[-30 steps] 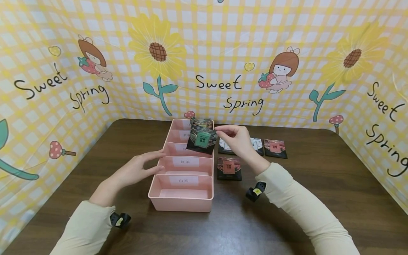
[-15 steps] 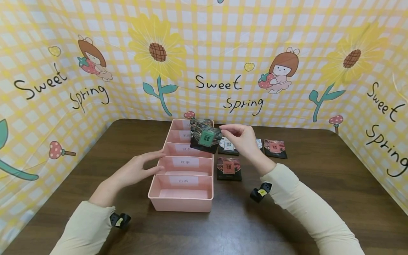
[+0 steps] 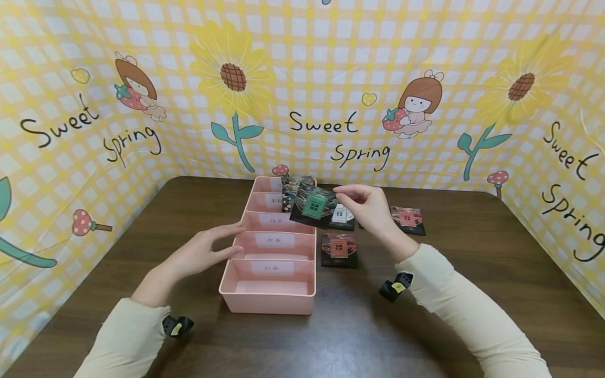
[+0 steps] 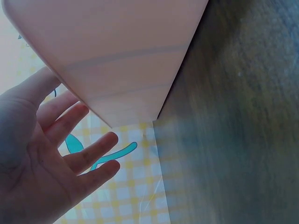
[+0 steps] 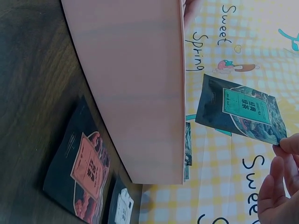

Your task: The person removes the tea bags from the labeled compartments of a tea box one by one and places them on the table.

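My right hand [image 3: 366, 210] pinches a dark tea bag packet with a green label [image 3: 313, 205] by one corner, between thumb and fingertips. The packet hangs tilted over the right rim of a long pink divided box [image 3: 269, 303]; in the right wrist view it faces the camera with nothing else touching it. My left hand [image 3: 200, 252] touches the box's left rim with thumb and fingertips, its fingers spread and relaxed in the left wrist view. Other dark packets [image 3: 295, 182] stand in the far compartments, partly hidden. The compartments carry white paper labels [image 3: 274, 240].
Right of the box lie a red-labelled packet [image 3: 339, 249], a white-labelled one [image 3: 342, 215] partly covered by the held packet, and another red-labelled packet [image 3: 407, 218]. A yellow checked cloth [image 3: 312, 79] stands around the brown table [image 3: 350, 336].
The right hand has drawn the green-labelled packet to the right, from above the box to over its right rim. The left hand has stayed in place at the left rim.
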The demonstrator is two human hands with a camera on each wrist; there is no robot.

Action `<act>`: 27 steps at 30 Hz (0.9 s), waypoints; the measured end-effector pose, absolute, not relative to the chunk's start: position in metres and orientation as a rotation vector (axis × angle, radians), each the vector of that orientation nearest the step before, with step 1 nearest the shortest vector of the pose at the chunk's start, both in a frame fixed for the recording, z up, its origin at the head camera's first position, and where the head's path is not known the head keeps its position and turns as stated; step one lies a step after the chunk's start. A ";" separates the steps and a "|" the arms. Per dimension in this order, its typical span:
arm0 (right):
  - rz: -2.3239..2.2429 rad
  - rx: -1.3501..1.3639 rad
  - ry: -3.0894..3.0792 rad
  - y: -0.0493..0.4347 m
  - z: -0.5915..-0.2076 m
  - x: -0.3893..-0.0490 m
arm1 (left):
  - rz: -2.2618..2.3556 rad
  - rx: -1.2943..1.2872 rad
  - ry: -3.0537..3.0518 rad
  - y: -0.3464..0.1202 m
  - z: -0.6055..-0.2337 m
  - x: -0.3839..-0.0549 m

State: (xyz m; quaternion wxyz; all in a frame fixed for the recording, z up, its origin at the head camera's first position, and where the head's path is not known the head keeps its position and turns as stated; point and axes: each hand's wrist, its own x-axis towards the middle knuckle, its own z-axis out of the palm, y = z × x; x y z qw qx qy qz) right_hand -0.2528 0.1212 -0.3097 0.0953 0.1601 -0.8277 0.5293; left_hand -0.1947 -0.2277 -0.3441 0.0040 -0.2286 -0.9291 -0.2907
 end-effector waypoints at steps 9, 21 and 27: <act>1.552 0.472 -2.461 0.132 -0.309 -0.250 | -0.896 -0.703 -2.919 -0.227 -0.346 -0.196; 1.499 0.456 -2.474 0.144 -0.310 -0.247 | -0.915 -0.710 -2.932 -0.228 -0.345 -0.196; 1.499 0.432 -2.506 0.153 -0.307 -0.244 | -0.914 -0.707 -2.934 -0.228 -0.344 -0.195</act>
